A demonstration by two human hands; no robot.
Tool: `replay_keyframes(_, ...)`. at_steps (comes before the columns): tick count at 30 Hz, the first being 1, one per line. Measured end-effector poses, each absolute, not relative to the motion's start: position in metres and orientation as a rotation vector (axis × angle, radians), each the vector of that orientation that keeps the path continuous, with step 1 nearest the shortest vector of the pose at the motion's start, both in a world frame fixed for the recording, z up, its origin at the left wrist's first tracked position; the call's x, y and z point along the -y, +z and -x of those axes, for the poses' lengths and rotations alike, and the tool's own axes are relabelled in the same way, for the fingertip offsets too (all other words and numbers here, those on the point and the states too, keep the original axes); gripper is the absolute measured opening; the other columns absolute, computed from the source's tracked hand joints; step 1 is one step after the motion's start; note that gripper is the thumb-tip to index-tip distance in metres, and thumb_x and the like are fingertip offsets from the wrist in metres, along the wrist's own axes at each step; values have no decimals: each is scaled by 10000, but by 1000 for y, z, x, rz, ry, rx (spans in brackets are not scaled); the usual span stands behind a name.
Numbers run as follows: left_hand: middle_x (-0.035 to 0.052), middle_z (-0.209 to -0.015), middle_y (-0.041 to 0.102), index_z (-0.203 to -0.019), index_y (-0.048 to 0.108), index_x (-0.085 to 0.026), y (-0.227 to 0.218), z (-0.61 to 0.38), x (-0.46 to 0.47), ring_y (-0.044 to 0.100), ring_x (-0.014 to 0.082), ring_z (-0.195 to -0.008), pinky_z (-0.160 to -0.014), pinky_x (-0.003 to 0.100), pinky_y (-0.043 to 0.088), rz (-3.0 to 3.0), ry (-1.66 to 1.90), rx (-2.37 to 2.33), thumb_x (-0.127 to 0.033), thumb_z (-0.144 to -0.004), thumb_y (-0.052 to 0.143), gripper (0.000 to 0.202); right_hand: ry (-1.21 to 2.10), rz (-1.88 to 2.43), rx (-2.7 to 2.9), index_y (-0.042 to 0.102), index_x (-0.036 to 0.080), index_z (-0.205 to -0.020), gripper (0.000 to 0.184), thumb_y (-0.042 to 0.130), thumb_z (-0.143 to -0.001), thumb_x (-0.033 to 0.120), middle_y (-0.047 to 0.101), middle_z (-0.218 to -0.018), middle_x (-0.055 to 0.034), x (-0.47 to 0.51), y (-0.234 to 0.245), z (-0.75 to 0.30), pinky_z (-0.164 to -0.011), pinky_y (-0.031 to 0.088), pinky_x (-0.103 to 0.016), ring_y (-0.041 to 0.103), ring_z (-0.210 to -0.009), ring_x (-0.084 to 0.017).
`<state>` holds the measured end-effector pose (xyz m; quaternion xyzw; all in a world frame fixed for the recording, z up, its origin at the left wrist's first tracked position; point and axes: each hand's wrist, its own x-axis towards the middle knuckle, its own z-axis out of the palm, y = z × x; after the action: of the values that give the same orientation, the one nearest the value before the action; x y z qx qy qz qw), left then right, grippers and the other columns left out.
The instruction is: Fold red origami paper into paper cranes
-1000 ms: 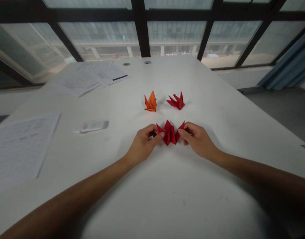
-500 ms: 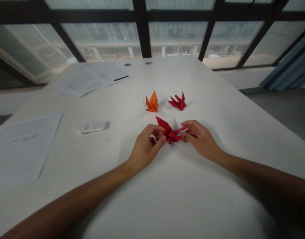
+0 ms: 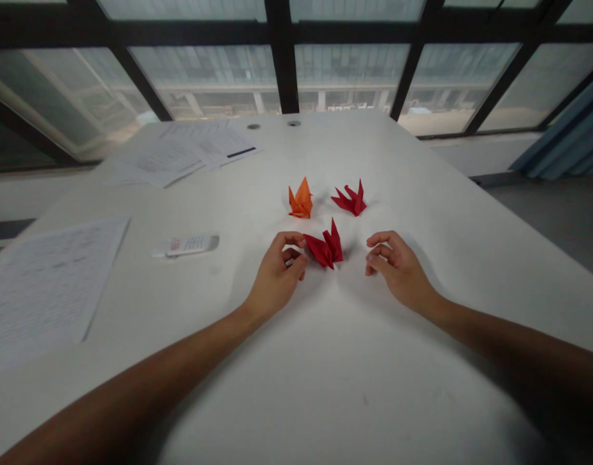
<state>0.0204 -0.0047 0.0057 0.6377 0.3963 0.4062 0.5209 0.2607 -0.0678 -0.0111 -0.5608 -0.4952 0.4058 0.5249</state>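
Observation:
In the head view a red origami crane (image 3: 326,248) stands on the white table between my two hands, its folded points upward and to the left. My left hand (image 3: 283,265) is just left of it, fingers loosely curled and apart, the index fingertip at the tip of the left wing. Whether that fingertip touches the paper I cannot tell. To the right, separated from the crane by a gap, my right hand (image 3: 393,266) is open with bent fingers and nothing in them. Behind stand an orange origami crane (image 3: 301,200) and a second red origami crane (image 3: 352,199).
A white remote-like handset (image 3: 192,244) lies left of my left hand. One printed sheet (image 3: 54,284) is at the table's left side, with several more papers (image 3: 180,152) farther back. Dark-framed windows (image 3: 284,71) line the far edge of the table (image 3: 296,387).
The near red crane has gone from lying spread between my fingers to standing in another orientation. My right hand has come away from it to the right; my left stays close.

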Motion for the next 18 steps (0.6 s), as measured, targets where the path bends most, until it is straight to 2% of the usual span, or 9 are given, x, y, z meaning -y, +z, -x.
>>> replay_keyframes(2, 60, -1145, 610, -1142, 594, -206, 7, -20, 8, 594, 109, -780, -604, 216, 487, -1715, 901, -901, -171, -896, 602, 248, 966, 1355, 1235, 545, 260, -1064, 232, 662, -867, 292, 551, -797, 55, 69, -12, -260, -663, 517, -319, 630, -679, -145)
replay_keyframes(4, 85, -1189, 639, -1263, 612, -218, 8, -19, 13, 620, 140, -868, -654, 229, 515, -1897, 803, -813, -175, -916, 600, 350, 942, 1340, 1280, 557, 261, -1084, 252, 675, -862, 281, 580, -898, 26, 70, -12, -259, -700, 534, -327, 628, -734, -146)
replay_keyframes(7, 104, -1294, 649, -1469, 475, -252, 9, -18, 20, 637, 139, -872, -662, 232, 531, -1984, 697, -695, -169, -937, 585, 550, 901, 1294, 1345, 562, 259, -1124, 310, 697, -845, 265, 606, -1068, -26, 72, -11, -259, -765, 546, -340, 618, -840, -159)
replay_keyframes(9, 115, -1394, 619, -1538, 368, -280, 8, -17, 23, 649, 139, -890, -672, 235, 542, -1971, 684, -631, -151, -939, 577, 647, 876, 1274, 1403, 557, 258, -1160, 338, 692, -851, 255, 617, -1110, -47, 73, -10, -259, -807, 544, -357, 619, -892, -175)
replay_keyframes(12, 128, -1465, 573, -1558, 300, -310, 6, -16, 23, 664, 147, -915, -680, 244, 552, -1946, 696, -567, -129, -931, 584, 712, 832, 1265, 1511, 549, 263, -1218, 357, 675, -884, 252, 642, -1143, -69, 75, -9, -259, -885, 538, -406, 638, -966, -209)
replay_keyframes(15, 140, -1487, 527, -1522, 318, -316, 5, -16, 24, 666, 142, -903, -650, 233, 544, -1923, 735, -575, -123, -916, 605, 698, 797, 1271, 1576, 554, 269, -1230, 352, 680, -901, 266, 650, -1186, -82, 77, -9, -258, -915, 537, -436, 644, -1009, -234)
replay_keyframes(18, 132, -1410, 530, -1474, 344, -300, 6, -17, 26, 643, 122, -850, -587, 205, 504, -1911, 816, -606, -126, -890, 633, 675, 778, 1285, 1566, 557, 270, -1212, 338, 686, -900, 272, 645, -1152, -74, 76, -9, -259, -902, 534, -429, 641, -998, -231)
